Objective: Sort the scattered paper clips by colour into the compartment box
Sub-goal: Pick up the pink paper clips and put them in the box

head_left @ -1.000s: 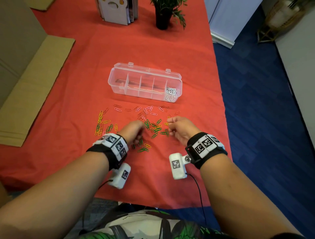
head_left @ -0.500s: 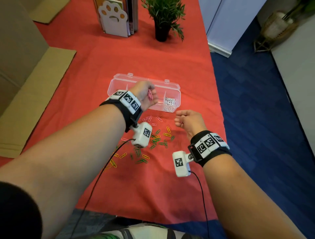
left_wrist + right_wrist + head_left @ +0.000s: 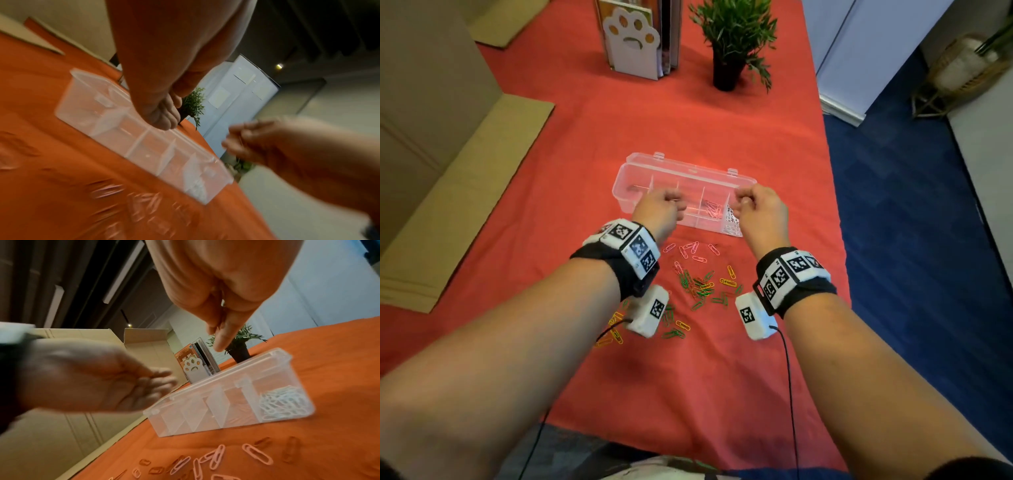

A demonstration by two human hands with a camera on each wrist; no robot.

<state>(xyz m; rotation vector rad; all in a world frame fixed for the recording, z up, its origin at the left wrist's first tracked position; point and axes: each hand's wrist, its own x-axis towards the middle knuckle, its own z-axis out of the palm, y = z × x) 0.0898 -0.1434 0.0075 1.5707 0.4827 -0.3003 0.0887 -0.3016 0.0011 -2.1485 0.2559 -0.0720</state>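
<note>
The clear compartment box [image 3: 624,192] lies open on the red cloth. White clips [image 3: 732,224] fill its rightmost cell and pink clips [image 3: 710,209] lie in the cell beside it. My left hand [image 3: 674,202] hovers over the box's middle cells, fingers relaxed and holding nothing I can see; the right wrist view shows its fingers [image 3: 158,382] loose. My right hand [image 3: 743,200] is above the right cells, fingertips pinched on what looks like a thin paper clip [image 3: 240,140]. Loose pink clips [image 3: 690,250] and mixed green and yellow clips [image 3: 702,287] lie near my wrists.
A potted plant [image 3: 729,51] and a paw-shaped bookend [image 3: 633,41] with books stand at the back. Flat cardboard [image 3: 448,178] lies on the left. The table's right edge [image 3: 835,222] drops to blue carpet.
My left hand went from the clip pile to the box with pink clips, which now lie in a cell. My right hand rose from the pile to the box's right end.
</note>
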